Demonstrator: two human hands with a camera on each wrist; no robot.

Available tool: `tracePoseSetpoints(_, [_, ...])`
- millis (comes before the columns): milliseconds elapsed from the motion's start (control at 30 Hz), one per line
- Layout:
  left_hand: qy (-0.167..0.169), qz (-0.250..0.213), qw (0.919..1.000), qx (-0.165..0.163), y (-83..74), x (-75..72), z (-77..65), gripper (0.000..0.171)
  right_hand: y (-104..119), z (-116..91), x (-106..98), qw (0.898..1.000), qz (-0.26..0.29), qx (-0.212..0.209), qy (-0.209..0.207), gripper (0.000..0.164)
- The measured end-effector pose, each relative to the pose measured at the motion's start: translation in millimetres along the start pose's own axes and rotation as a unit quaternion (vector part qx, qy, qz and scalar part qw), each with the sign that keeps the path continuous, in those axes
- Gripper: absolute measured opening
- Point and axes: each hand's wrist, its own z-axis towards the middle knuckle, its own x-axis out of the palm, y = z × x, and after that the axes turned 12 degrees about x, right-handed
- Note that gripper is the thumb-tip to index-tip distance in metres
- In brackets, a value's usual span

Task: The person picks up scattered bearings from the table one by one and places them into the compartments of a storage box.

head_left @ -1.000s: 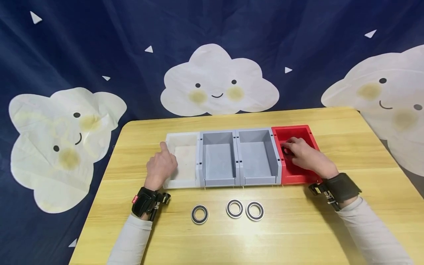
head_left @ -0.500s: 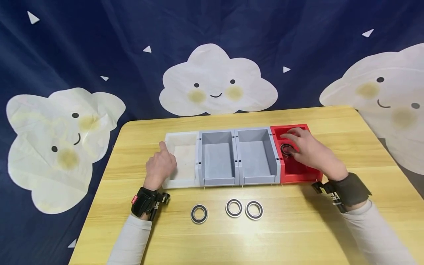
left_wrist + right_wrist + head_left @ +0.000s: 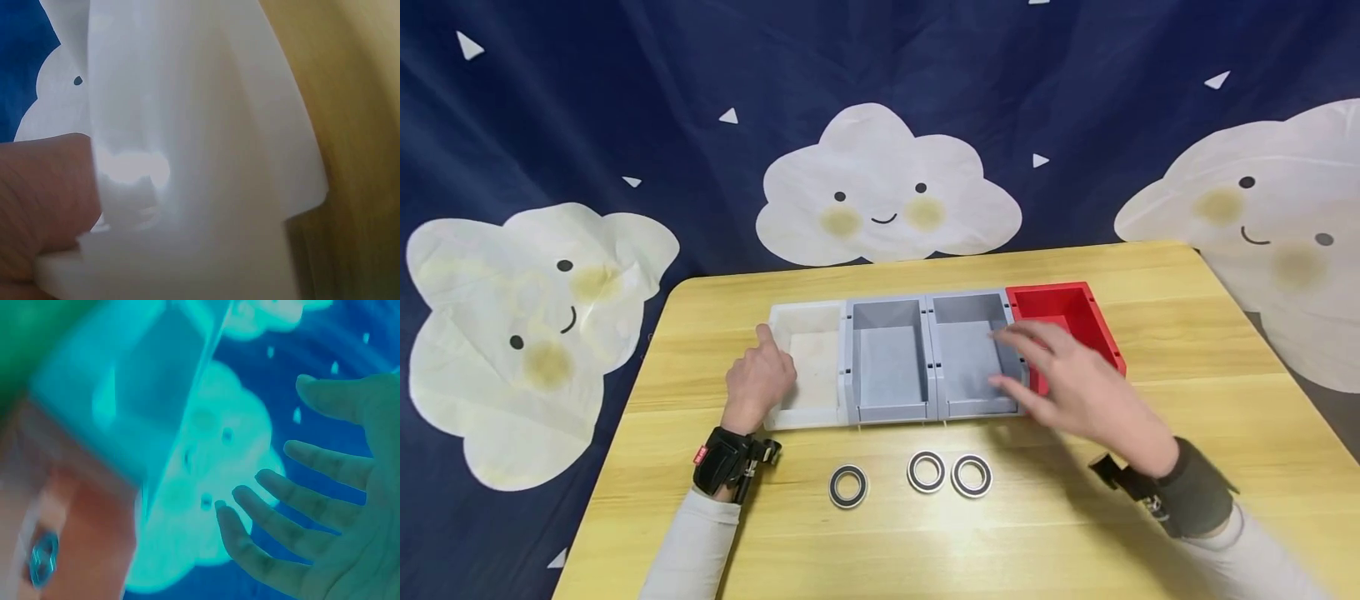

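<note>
In the head view, my left hand point(image 3: 760, 380) holds the left wall of the white bin point(image 3: 805, 418); in the left wrist view that wall point(image 3: 187, 156) covers most of the fingers. My right hand point(image 3: 1075, 383) hovers, blurred, in front of the red bin point(image 3: 1093, 325) and the right grey bin point(image 3: 973, 350). Its fingers are spread and nothing is between them, as the right wrist view also shows. Three bearings, a left one point(image 3: 847, 503), a middle one point(image 3: 927, 488) and a right one point(image 3: 972, 493), lie flat on the table before the bins.
The left grey bin point(image 3: 891, 358) stands between the white bin and the right grey one; all the bins form one row. Behind the wooden table point(image 3: 730, 542) hangs a dark blue cloth point(image 3: 715, 50) with clouds.
My right hand let go of a bearing inside the red bin and moved out, left and toward me. That bearing is now hidden from view. My left hand stayed at the white bin.
</note>
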Motion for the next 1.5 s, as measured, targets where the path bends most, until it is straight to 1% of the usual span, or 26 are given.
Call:
tracePoseSetpoints(67, [-0.002, -0.002, 1.0, 0.002, 0.0, 0.0, 0.3, 0.043, 14, -9, 6, 1.0, 0.002, -0.016, 0.016, 0.06])
tracePoseSetpoints(133, [-0.002, -0.001, 1.0, 0.002, 0.0, -0.1, 0.4, 0.043, 27, -17, 14, 0.999, 0.003, -0.028, 0.042, 0.06])
tracePoseSetpoints(200, [-0.001, -0.001, 1.0, 0.001, -0.4, -0.6, 0.2, 0.044, 38, -26, 22, 0.996, 0.004, -0.033, 0.078, 0.06])
tracePoseSetpoints(300, [0.001, 0.004, 1.0, -0.002, -0.7, -1.6, -0.5, 0.045, 50, -39, 36, 0.991, 0.005, -0.028, 0.134, 0.06])
tracePoseSetpoints(367, [0.001, 0.005, 1.0, -0.001, -0.7, -1.9, -0.9, 0.045, 54, -46, 45, 0.986, 0.004, -0.026, 0.162, 0.059])
tracePoseSetpoints(433, [0.001, 0.005, 1.0, 0.0, -0.4, -1.9, -1.2, 0.044, 56, -52, 53, 0.983, 0.006, -0.026, 0.182, 0.059])
tracePoseSetpoints(633, [0.005, -0.002, 1.0, -0.003, 0.2, -1.5, -2.1, 0.044, 57, -65, 71, 0.976, -0.004, -0.023, 0.217, 0.056])
tracePoseSetpoints(800, [0.002, 0.0, 1.0, -0.002, 1.2, -1.8, -2.4, 0.043, 58, -68, 77, 0.975, 0.003, -0.008, 0.223, 0.046])
tracePoseSetpoints(967, [-0.001, -0.005, 1.0, 0.005, 1.0, -2.0, -2.1, 0.045, 59, -68, 79, 0.976, 0.008, -0.011, 0.216, 0.034])
tracePoseSetpoints(1200, [-0.008, -0.002, 0.9999, 0.008, 0.3, -1.2, -1.6, 0.042, 60, -69, 78, 0.977, 0.001, -0.019, 0.212, 0.032])
tracePoseSetpoints(1500, [-0.018, -0.003, 0.9998, 0.01, 0.3, 0.5, -1.4, 0.039, 62, -69, 79, 0.982, -0.026, -0.037, 0.185, 0.027])
